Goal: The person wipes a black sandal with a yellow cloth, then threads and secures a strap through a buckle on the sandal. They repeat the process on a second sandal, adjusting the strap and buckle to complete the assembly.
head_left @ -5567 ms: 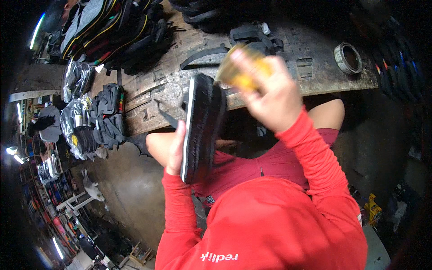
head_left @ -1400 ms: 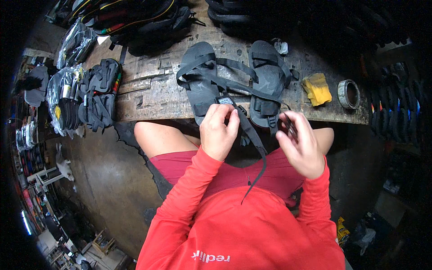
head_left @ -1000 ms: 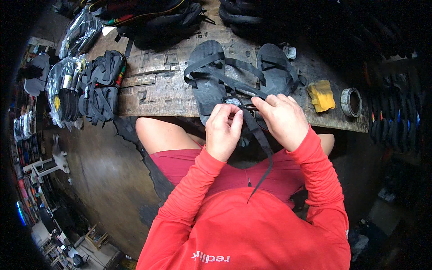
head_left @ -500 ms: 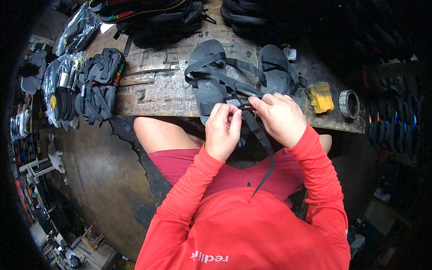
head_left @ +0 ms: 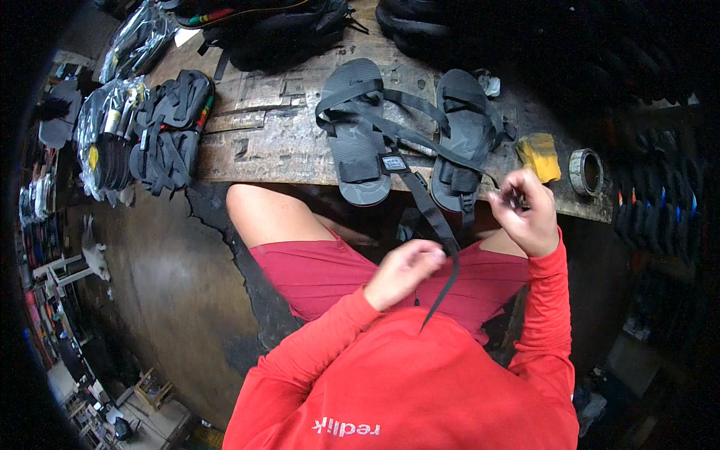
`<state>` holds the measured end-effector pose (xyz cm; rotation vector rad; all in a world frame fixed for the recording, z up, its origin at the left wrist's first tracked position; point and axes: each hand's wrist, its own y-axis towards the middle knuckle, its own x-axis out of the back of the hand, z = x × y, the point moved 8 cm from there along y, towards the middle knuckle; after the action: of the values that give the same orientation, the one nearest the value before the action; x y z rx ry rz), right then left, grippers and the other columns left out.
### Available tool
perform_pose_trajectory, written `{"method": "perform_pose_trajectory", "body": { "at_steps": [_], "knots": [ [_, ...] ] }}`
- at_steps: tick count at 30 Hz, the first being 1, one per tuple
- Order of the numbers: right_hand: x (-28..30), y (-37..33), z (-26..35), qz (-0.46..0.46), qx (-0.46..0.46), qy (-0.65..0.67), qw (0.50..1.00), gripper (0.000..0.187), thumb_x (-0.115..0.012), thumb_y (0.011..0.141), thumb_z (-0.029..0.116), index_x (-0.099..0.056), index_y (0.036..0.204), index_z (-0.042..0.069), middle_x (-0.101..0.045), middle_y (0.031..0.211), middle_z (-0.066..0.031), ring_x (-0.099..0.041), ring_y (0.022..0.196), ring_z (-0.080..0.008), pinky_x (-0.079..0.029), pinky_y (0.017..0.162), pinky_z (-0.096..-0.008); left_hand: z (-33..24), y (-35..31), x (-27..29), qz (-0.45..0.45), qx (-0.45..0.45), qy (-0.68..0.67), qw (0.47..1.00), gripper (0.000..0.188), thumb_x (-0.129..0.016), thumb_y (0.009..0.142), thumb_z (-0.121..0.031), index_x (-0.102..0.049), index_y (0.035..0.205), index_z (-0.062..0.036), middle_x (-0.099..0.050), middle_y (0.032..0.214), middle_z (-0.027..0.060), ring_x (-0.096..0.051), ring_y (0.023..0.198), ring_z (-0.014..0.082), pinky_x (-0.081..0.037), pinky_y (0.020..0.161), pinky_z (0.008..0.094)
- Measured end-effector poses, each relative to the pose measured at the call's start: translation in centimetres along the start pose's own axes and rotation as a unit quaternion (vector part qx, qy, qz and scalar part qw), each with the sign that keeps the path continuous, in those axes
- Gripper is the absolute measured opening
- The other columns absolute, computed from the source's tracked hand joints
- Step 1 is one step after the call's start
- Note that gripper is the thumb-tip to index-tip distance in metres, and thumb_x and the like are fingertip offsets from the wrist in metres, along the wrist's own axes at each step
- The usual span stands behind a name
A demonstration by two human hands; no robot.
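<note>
The right hand's fingers were closed around a small dark tool (head_left: 516,199), its exact kind hidden in the grip; this right hand (head_left: 529,216) was raised at the worktop's near edge, beside the right-hand sandal. The left hand (head_left: 405,271) was low over the lap, blurred, its fingers curled toward the thumb. Their tips were right by a loose black strap (head_left: 429,212), but whether they touched or gripped it, I could not tell.

That strap ran down from the left-hand sandal (head_left: 352,142), past the front edge, its tapered end hanging over the maroon shorts (head_left: 300,271). A small label (head_left: 393,163) lay on the strap near that sandal's inner side. The right-hand sandal (head_left: 459,127) lay alongside, a buckle (head_left: 466,201) at its near end, and black webbing crossed between the two. Both lay sole down on the worn wooden worktop (head_left: 259,154), their near ends at its front edge.

Farther right were a crumpled yellow cloth (head_left: 539,156) and a roll of tape (head_left: 586,172). To the left were strapped sandals (head_left: 171,131) and, beyond them, plastic-wrapped packages (head_left: 110,146). A dark stack of footwear (head_left: 289,37) stood at the far side.
</note>
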<state>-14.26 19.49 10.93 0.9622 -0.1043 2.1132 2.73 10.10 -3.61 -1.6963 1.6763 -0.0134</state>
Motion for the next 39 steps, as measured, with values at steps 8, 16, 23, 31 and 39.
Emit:
{"method": "perform_pose_trajectory", "body": {
  "at_steps": [8, 16, 23, 31, 39],
  "knots": [
    [-7.0, -4.4, 5.5, 0.373, 0.282, -0.138, 0.873, 0.039, -0.063, 0.08, 0.018, -0.065, 0.119, 0.023, -0.058, 0.138, -0.0074, -0.071, 0.067, -0.0224, -0.057, 0.053, -0.0336, -0.1, -3.6, -3.4, 0.251, 0.056, 0.021, 0.966, 0.02, -0.059, 0.101, -0.016, -0.059, 0.113, 0.0007, -0.057, 0.078, -0.0017, -0.055, 0.07, 0.0062, -0.046, 0.063, 0.0237],
    [-4.7, -3.4, 2.4, 0.203, 0.156, 0.248, 0.934, 0.025, -0.08, 0.073, 0.004, -0.072, 0.096, 0.005, -0.073, 0.108, -0.0129, -0.074, 0.089, -0.0281, -0.059, 0.074, -0.0339, -10.6, -3.9, 3.6, -0.2, -0.391, 0.662, 0.607, 0.064, -0.075, 0.079, -0.022, -0.053, 0.138, -0.0074, -0.047, 0.146, 0.016, -0.042, 0.135, 0.0375, -0.028, 0.113, 0.0537],
    [-1.7, -1.6, 5.4, 0.017, 0.123, 0.289, 0.949, 0.019, -0.075, 0.079, -0.001, -0.074, 0.098, 0.002, -0.075, 0.093, -0.0147, -0.075, 0.086, -0.0241, -0.059, 0.077, -0.0324, -6.8, 2.2, 0.6, -0.227, -0.319, 0.76, 0.519, 0.057, -0.063, 0.088, -0.027, -0.051, 0.142, -0.0162, -0.043, 0.152, 0.0029, -0.033, 0.145, 0.026, -0.01, 0.113, 0.071],
    [-14.5, 3.9, -3.5, 0.027, -0.247, 0.205, 0.947, 0.011, -0.061, 0.085, 0.005, -0.061, 0.094, -0.001, -0.068, 0.073, -0.011, -0.071, 0.072, -0.0173, -0.054, 0.064, -0.0342, -8.2, -2.6, -0.6, -0.043, -0.369, 0.68, 0.632, 0.024, -0.069, 0.08, -0.014, -0.068, 0.102, -0.0038, -0.067, 0.105, 0.0121, -0.059, 0.114, 0.0297, -0.031, 0.112, 0.0556],
    [-15.9, 2.5, -5.2, -0.011, -0.262, 0.415, 0.871, 0.012, -0.062, 0.096, 0.009, -0.065, 0.096, -0.003, -0.065, 0.074, -0.002, -0.062, 0.067, -0.0077, -0.052, 0.064, -0.0244, -16.1, -1.0, 5.3, -0.292, -0.37, 0.653, 0.593, 0.03, -0.075, 0.081, -0.018, -0.066, 0.104, -0.001, -0.064, 0.102, 0.0152, -0.059, 0.093, 0.0337, -0.047, 0.085, 0.0429]
  ]
}}
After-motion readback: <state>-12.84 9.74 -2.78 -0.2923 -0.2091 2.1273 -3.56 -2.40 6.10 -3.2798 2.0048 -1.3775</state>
